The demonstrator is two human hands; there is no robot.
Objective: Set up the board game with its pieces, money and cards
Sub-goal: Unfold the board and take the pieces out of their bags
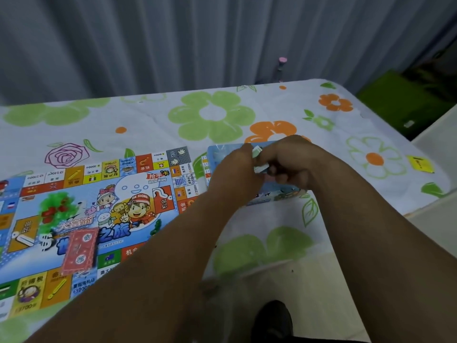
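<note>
Both hands, left hand and right hand, pinch a thin paper wad over the flat blue box.

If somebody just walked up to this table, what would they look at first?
Probably the two hands, the left hand and the right hand, meeting over a blue box right of the board and pinching a small bundle of paper. Next, the bright cartoon game board spread on the left of the flowery tablecloth, with a red pack of cards lying on it.
</note>
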